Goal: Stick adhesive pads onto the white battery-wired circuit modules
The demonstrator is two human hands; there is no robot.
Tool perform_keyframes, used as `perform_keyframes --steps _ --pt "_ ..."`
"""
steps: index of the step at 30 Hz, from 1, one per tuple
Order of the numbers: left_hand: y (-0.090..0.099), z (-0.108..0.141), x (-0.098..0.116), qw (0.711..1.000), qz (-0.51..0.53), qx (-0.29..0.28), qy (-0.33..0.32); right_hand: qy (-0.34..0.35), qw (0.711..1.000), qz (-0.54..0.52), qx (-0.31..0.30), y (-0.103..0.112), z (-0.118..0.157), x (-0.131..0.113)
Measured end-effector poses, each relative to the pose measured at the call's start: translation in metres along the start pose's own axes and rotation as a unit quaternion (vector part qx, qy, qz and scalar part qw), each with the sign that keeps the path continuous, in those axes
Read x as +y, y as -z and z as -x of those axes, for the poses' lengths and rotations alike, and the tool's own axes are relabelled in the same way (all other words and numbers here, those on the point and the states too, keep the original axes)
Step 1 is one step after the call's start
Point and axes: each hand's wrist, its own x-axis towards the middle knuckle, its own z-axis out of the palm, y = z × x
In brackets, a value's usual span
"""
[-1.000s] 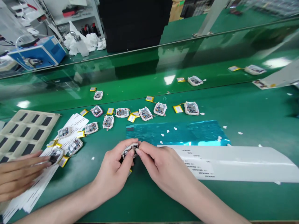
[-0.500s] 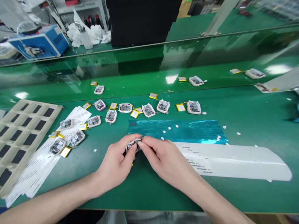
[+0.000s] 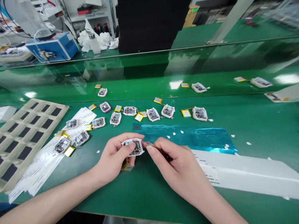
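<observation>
**Left hand grips a white-framed circuit module over the green bench mat.**
Its fingers curl closed around the module, with a yellow pouch battery hanging just below it. The right hand pinches a thin dark tool just beside the module. Past the module lies teal film — a white label sheet to its right — then a row of wired modules, with a beige tray off to the left.
</observation>
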Motion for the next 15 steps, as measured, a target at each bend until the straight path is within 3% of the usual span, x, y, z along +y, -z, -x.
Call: perform_keyframes --steps 15 --pt "-0.0038 -0.0026 0.0019 0.999 0.021 0.008 0.028 0.023 0.999 0.021 -0.016 -0.0039 0.0019 -0.0018"
